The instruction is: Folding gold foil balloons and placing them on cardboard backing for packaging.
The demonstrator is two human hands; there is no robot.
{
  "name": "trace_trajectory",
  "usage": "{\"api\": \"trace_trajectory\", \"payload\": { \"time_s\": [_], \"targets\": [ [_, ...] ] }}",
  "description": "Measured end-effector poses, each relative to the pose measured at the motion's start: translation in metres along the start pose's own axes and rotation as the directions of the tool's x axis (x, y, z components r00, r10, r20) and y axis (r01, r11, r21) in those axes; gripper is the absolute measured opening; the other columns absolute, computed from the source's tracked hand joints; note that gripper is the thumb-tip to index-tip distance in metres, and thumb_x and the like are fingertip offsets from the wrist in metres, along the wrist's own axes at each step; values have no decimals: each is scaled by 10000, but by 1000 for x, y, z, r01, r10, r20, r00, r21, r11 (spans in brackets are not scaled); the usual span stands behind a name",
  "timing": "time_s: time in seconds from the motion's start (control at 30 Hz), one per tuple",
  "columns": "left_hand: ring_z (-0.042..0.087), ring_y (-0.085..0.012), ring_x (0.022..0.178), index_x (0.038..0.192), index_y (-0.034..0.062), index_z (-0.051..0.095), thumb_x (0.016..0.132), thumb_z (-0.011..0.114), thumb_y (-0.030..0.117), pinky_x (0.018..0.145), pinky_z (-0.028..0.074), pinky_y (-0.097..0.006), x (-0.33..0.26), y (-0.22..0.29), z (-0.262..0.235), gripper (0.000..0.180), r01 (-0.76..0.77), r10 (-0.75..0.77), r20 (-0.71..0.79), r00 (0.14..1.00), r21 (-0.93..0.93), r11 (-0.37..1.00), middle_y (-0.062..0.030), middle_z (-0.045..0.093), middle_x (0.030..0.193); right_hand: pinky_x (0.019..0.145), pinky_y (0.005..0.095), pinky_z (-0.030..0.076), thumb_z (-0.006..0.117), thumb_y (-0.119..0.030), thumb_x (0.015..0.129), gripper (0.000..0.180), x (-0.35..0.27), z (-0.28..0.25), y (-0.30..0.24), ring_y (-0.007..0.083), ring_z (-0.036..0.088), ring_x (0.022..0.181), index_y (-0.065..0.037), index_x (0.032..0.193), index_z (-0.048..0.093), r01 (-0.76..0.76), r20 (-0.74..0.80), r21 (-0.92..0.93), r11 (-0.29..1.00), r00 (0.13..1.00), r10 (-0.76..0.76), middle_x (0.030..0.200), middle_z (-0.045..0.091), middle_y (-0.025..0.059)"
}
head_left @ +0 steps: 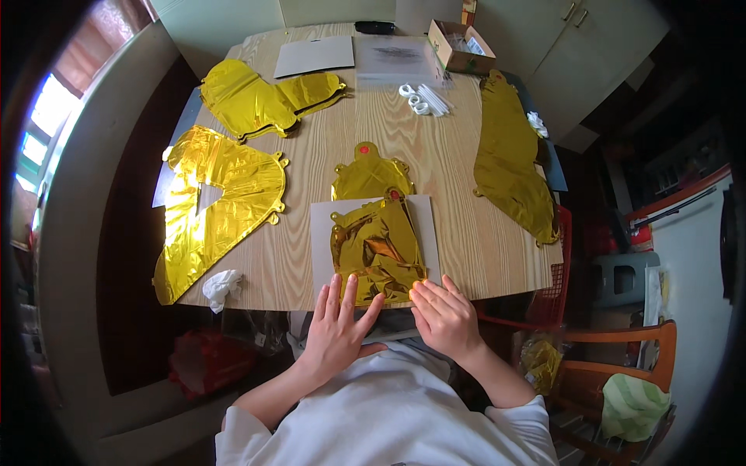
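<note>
A crumpled gold foil balloon (378,247) lies flat on a grey sheet (322,233) at the near edge of the wooden table (451,171). My left hand (336,326) rests flat with fingers spread, its fingertips on the balloon's near left edge. My right hand (444,314) lies flat beside it, fingertips pressing the balloon's near right corner. A second gold foil balloon (371,175) lies just beyond, partly under the first one.
Larger gold foil balloons lie at the left (214,206), far left (260,97) and right (509,159). A crumpled white tissue (220,286) sits at the near left edge. Grey sheets (315,56), white straws (426,99) and a cardboard box (458,45) are far. An orange chair (622,349) stands right.
</note>
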State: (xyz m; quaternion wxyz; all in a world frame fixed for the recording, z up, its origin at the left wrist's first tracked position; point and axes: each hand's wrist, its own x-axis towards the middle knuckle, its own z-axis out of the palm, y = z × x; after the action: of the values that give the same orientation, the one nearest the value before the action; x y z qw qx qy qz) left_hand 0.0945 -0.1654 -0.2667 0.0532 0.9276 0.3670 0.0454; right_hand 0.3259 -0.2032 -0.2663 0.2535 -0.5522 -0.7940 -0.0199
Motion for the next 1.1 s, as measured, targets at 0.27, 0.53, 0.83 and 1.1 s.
{"api": "trace_trajectory", "payload": {
  "time_s": [0.27,0.53,0.83,1.1],
  "targets": [
    [280,-511,1388,1463,258,409,753,631,694,1122,270,-579,-1,-2,5,862,5,-5,-11,1000,-2,1000,-288,314,1497,794,348,555,769,-160,778,179,16,12,6,237,661,818,-32,893,720,-63,-71,-65,996,996,58,894,704,61],
    [308,-438,1408,1415,17,443,788,580,693,1153,245,-528,23,8,4,932,-66,58,-55,997,-150,986,-268,381,1475,694,301,519,751,-210,787,212,19,16,8,183,595,808,-56,925,704,-15,-62,-136,991,998,6,828,606,22],
    [293,-457,1403,1477,138,387,704,605,752,1111,228,-634,33,11,4,1011,-75,75,1,997,29,997,-229,359,1498,731,328,507,744,-215,809,259,21,14,10,214,586,823,-28,978,687,-98,-17,-69,993,995,97,897,605,57],
    [287,-452,1408,1496,177,359,705,620,739,1091,240,-671,34,10,0,1004,-76,76,25,997,11,997,-209,352,1512,782,404,497,777,-247,806,531,69,22,54,286,606,887,-17,1209,521,-399,144,373,837,917,373,944,614,127]
  ]
}}
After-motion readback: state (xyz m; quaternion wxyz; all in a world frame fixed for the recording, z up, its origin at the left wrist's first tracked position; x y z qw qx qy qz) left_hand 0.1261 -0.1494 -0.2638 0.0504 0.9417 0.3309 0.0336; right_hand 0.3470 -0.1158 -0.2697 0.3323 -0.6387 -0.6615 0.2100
